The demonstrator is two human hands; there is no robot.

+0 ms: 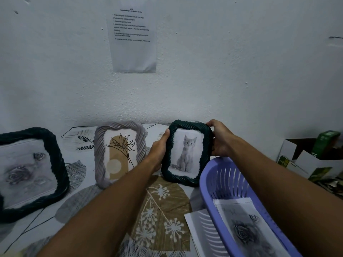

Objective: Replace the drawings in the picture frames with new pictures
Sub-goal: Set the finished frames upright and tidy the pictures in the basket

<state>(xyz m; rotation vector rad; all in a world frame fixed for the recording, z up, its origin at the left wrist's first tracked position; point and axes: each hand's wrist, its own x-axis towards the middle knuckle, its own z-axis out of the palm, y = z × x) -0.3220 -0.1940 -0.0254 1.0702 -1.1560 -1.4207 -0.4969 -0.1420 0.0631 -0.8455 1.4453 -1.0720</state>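
Both hands held a small dark green frame (185, 154) with a twisted-rope border, standing upright with its lower edge on or just above the leaf-patterned cloth (163, 210); contact with the cloth could not be made out. The left hand (157, 149) gripped the frame's left side, thumb laid along the upper left corner and fingers tucked behind. The right hand (220, 140) gripped the right side, thumb curled over the top right corner and fingers wrapped behind the edge. The frame sat between the two hands, facing the camera, and showed a picture of a grey kitten (186, 153) sitting.

Just left of the left hand stood a pale grey rope-style frame (118, 154) holding a line drawing of a flower over tan shapes, leaning back toward the white wall (241, 71). Farther left, well apart from the hands, stood a larger dark green frame (31, 173) containing a grey rose drawing.

A lilac slatted plastic basket (232, 182) lay just beside the kitten frame on its lower right, beneath the right forearm. Inside it lay a sheet with a grey rose print (245, 230), and more white paper (202, 236) lay on the cloth against the basket's left wall. A printed instruction sheet (132, 36) was stuck to the wall above. Open cardboard boxes (311, 160) with green cartons stood at the far right.
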